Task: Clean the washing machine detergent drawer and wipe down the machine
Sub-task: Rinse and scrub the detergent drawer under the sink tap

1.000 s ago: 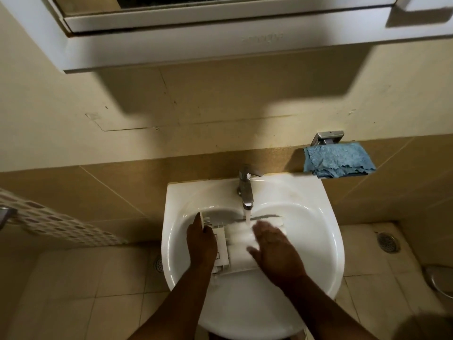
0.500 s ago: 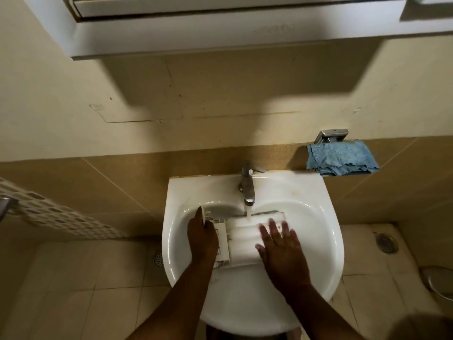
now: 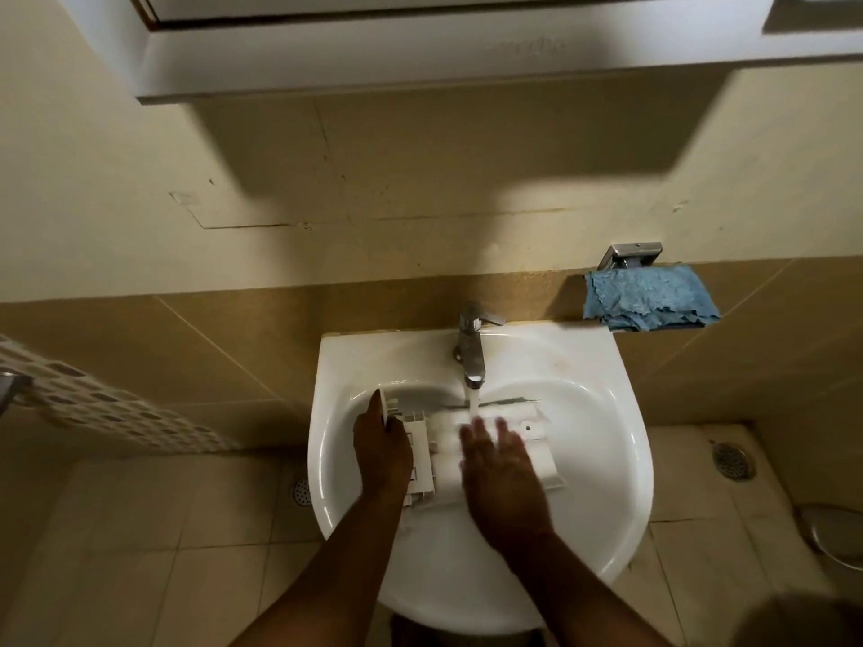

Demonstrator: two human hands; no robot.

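Here, drawer (image 3: 537,441) under flat right hand (image 3: 502,478) (fingers straight); left hand (image 3: 380,452) grips its end.

No text, label, brand or number is reading clearly anywhere; the white cabinet (image 3: 420,63) above the sink is showing a faint embossed mark on its lower edge, too blurred to make out
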